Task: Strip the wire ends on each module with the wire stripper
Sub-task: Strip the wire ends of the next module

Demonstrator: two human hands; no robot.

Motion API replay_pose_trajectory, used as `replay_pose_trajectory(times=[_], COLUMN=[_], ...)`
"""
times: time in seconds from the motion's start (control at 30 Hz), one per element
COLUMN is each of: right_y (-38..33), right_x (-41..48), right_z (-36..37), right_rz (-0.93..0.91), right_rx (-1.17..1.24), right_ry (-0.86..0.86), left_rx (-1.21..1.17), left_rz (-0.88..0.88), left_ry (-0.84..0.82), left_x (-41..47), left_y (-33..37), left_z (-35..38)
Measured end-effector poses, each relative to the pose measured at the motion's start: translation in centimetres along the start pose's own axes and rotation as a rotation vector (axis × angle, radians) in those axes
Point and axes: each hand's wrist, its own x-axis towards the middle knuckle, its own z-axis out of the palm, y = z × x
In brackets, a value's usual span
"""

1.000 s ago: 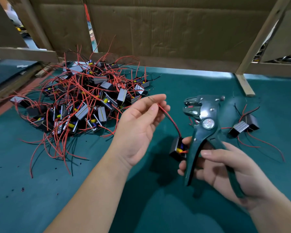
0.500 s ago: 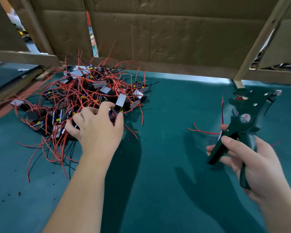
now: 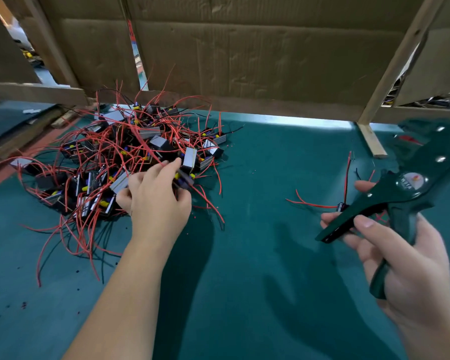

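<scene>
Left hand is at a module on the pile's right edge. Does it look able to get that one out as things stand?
Probably yes. The left hand grips the module at the open right edge of the pile, nothing visibly atop it; red wires tangled around it may drag.

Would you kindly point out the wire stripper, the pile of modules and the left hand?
wire stripper (image 3: 411, 181): head view, on its round pivot label.
pile of modules (image 3: 159, 143): head view, on a grey module near its middle.
left hand (image 3: 156, 203): head view, back of the hand.

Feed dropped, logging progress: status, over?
Left hand grips module in pile. Right hand holds wire stripper. Tangled red wires surround module.
</scene>
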Motion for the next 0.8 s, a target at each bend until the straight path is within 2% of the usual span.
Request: replay_pose_trajectory(times=[0.1, 0.2, 0.27, 0.37, 0.53, 0.63, 0.7, 0.73, 0.77, 0.8], right_y=[0.2, 0.2, 0.1, 0.2, -0.6, 0.0, -0.7, -1.4, -1.8, -1.5], right_x=[-0.1, -0.3, -0.3, -0.6, -1.1, -0.5, 0.6, 0.8, 0.5, -0.2], right_z=[-0.2, 0.0, 0.0, 0.0, 0.9, 1.2, 2.2, 2.9, 3.0, 3.0], right_rz=[0.011, -0.025, -0.075, -0.132, 0.039, 0.334, 0.595, 0.66, 0.646, 0.614], right_rx=[0.032, 0.022, 0.032, 0.02, 0.227, 0.453, 0.779, 0.802, 0.75, 0.677], right_ry=[-0.031, -0.065, -0.096, -0.136, -0.22, -0.326, -0.481, -0.511, -0.514, -0.588], left_rx=[-0.158, -0.307, -0.605, -1.131, -1.359, -1.468, -1.423, -1.398, -1.385, -1.386], left_rz=[0.07, 0.309, 0.392, 0.196, -0.043, -0.217, -0.261, -0.272, -0.288, -0.31], left_ry=[0.211, 0.443, 0.375, 0.053, -0.25, -0.225, -0.135, -0.103, -0.082, -0.073], left_x=[-0.4, -0.9, -1.2, -2.0, -2.3, -2.5, -2.5, -2.5, -2.5, -2.6], left_y=[1.1, 1.6, 2.1, 3.7, 4.5, 4.7, 4.9, 4.9, 5.0, 5.1], left_z=[-1.1, -1.9, -2.0, -2.1, -1.1, -0.7, -0.5, -0.4, -0.2, -0.1])
